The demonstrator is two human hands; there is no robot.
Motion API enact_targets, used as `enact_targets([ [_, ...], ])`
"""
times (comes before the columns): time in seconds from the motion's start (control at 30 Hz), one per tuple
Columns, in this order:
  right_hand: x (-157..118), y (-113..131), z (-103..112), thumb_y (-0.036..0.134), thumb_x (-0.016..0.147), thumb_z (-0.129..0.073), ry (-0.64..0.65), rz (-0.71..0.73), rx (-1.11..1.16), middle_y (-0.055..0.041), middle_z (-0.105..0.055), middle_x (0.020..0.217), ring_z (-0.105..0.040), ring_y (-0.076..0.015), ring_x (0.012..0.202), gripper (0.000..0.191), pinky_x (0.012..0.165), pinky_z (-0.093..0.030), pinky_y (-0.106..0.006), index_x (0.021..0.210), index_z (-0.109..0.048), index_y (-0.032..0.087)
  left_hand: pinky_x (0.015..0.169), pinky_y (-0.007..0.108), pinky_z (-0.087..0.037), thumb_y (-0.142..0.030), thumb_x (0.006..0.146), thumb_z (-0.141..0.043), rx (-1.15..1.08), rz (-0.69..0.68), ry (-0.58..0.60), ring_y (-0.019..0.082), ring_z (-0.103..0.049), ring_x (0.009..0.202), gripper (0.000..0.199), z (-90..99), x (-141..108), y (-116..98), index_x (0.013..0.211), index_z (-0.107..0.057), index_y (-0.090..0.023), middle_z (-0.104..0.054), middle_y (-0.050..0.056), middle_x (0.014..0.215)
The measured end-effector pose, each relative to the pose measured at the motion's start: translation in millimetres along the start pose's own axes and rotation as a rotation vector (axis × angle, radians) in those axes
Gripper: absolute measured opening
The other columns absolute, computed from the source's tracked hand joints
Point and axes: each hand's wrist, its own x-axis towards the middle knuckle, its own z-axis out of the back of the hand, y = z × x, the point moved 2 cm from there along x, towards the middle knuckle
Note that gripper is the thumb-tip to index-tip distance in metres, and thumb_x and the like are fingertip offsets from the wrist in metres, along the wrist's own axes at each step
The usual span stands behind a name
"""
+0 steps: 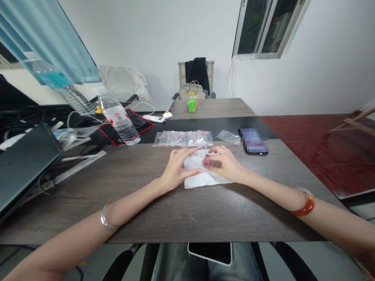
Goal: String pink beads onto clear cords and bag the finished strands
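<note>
The left hand (178,169) and right hand (224,164), fingers curved and almost meeting, clasp a clear, crinkly plastic bag (193,160) of small pink pieces, mid-frame on a white sheet (205,180) atop a dark wood-grain table (146,210).

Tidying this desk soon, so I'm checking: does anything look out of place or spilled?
The clear plastic water bottle looks tilted over the red-edged black pad, though the wide view may exaggerate that. The phone right of the small plastic bags has a pixelated, unreadable screen. No spill shows on the wooden table.
</note>
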Motion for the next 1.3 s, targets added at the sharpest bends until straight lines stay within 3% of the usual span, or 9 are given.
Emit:
enact_targets([
  [0.5,1,-2,-3,0.016,0.085,-0.063,-0.016,0.055,0.085,-0.0069,-0.063,0.099,-0.055,-0.0224,0.098,0.006,0.087,-0.043,-0.040,0.084,-0.068,0.020,0.093,0.041,-0.035,-0.059,0.079,-0.064,0.024,-0.018,0.010,0.026,-0.059,0.106,0.061,-0.5,0,0,0.129,-0.051,-0.026,-0.066,0.008,0.118],
  [0.77,4,8,8,0.022,0.088,-0.060,-0.295,0.034,0.172,-0.0041,-0.065,0.089,-0.058,-0.0207,0.090,0.006,0.084,-0.046,-0.038,0.085,-0.066,0.022,0.092,0.042,-0.034,-0.058,0.079,-0.065,0.075,0.022,0.075,0.027,-0.058,0.110,0.057,-3.0,1,2,0.125,-0.055,-0.025,-0.064,0.009,0.121],
  [0.87,4,14,12,0.023,0.089,-0.060,-0.338,0.041,0.202,-0.0027,-0.065,0.085,-0.059,-0.0195,0.085,0.007,0.080,-0.047,-0.037,0.085,-0.066,0.023,0.093,0.041,-0.034,-0.056,0.080,-0.066,0.101,0.022,0.098,0.027,-0.057,0.110,0.056,-3.8,1,1,0.125,-0.056,-0.025,-0.065,0.008,0.121],
  [1.17,2,26,8,0.027,0.091,-0.060,-0.268,0.236,0.251,-0.0037,-0.066,0.087,-0.059,-0.0175,0.082,0.011,0.076,-0.047,-0.036,0.088,-0.070,0.023,0.092,0.041,-0.034,-0.057,0.080,-0.065,0.096,-0.008,0.114,0.027,-0.058,0.109,0.057,-5.8,1,3,0.124,-0.056,-0.023,-0.065,0.009,0.117],
  [1.3,2,23,8,0.027,0.091,-0.058,-0.269,0.205,0.267,-0.0034,-0.066,0.085,-0.059,-0.0181,0.081,0.013,0.075,-0.047,-0.037,0.090,-0.071,0.024,0.093,0.041,-0.034,-0.058,0.080,-0.064,0.085,-0.007,0.100,0.027,-0.058,0.108,0.057,-5.3,0,3,0.126,-0.055,-0.024,-0.066,0.009,0.118],
])
